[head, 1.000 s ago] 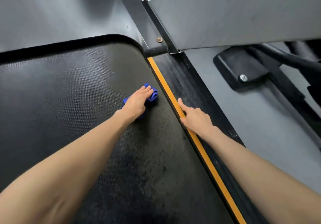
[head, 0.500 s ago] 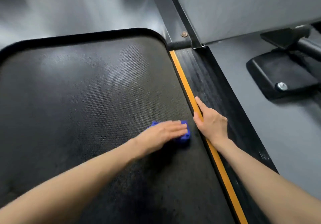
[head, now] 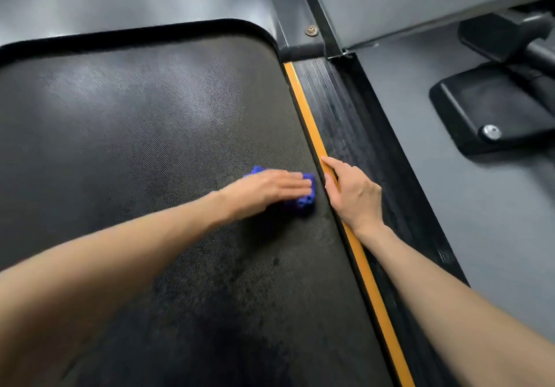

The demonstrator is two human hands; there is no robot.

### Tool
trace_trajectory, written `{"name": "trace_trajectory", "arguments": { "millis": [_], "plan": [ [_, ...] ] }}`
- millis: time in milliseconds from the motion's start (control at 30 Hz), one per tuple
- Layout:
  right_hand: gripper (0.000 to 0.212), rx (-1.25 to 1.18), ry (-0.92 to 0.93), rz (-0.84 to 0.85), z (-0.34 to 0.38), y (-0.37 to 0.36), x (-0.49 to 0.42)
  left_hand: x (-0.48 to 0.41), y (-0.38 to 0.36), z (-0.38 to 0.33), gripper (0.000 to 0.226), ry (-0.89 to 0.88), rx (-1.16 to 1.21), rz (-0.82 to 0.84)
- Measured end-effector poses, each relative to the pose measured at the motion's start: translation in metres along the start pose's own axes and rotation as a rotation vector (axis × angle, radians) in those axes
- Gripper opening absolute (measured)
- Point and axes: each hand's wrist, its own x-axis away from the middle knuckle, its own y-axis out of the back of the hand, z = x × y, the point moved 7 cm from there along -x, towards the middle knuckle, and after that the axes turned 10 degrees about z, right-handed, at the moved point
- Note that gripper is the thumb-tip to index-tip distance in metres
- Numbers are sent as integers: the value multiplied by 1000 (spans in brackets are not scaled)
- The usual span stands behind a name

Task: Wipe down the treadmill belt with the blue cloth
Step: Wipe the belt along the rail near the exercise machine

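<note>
At centre frame, left hand presses the blue cloth flat-fingered onto the treadmill belt; right hand rests open on the orange strip.

Cloth is lying on the treadmill belt, near its right edge, under the flat left hand. Right hand is resting on the edge strip, just right of the cloth. Side rail is running outside the strip. Farther right, a machine foot is sitting on the floor.
</note>
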Motion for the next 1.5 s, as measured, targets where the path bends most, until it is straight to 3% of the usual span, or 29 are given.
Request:
{"name": "trace_trajectory", "arguments": {
  "millis": [100,167,233,333,467,567,633,733,800,867,933,967,1000,1067,1133,1233,1333,1433,1500],
  "plan": [
    [31,-25,2,-1,-3,-1,-1,-2,25,82,72,400,105,-172],
    [31,-30,1,1,-3,-2,0,-8,20,67,71,451,156,-195],
    [32,-22,-7,-3,-2,-1,-1,-5,6,13,56,269,138,-179],
    [32,-3,-21,-1,-3,-2,-1,21,-30,-62,46,-65,150,35],
    [32,-13,-19,8,-3,-2,-1,21,-14,-40,41,-160,79,13],
    [31,-7,-19,2,-4,-2,-1,15,19,46,44,193,140,-191],
    [33,10,-15,-5,-3,-3,-1,29,28,104,71,467,159,-248],
    [31,18,-26,-19,-4,-2,-1,22,32,91,66,682,215,-309],
    [30,16,-28,-14,-3,-2,-1,15,10,29,53,503,178,-322],
    [31,33,-26,-16,-3,-2,-1,24,-21,-47,43,222,182,-162],
    [35,34,-24,-15,-4,-2,-2,37,-37,-68,43,-12,130,-60],
    [37,29,-21,-7,-4,-2,-2,38,-32,-55,43,-34,84,-63],
    [38,27,-19,3,-3,-4,-2,33,-22,-30,42,37,39,-80],
    [38,32,-22,9,-4,-4,-2,33,6,50,40,434,106,-212],
    [37,28,-26,4,-4,-4,-2,68,29,123,59,800,189,-387],
    [37,27,-25,-6,-2,-3,-2,99,35,148,69,919,198,-419],
    [36,19,-22,-12,-1,-1,-1,68,13,70,62,605,159,-348],
    [36,32,-19,-14,-2,-3,-2,56,-38,-30,49,136,91,11],
    [36,45,-22,-9,-3,-4,-3,56,-45,-59,46,-105,119,103]
  ]
}}
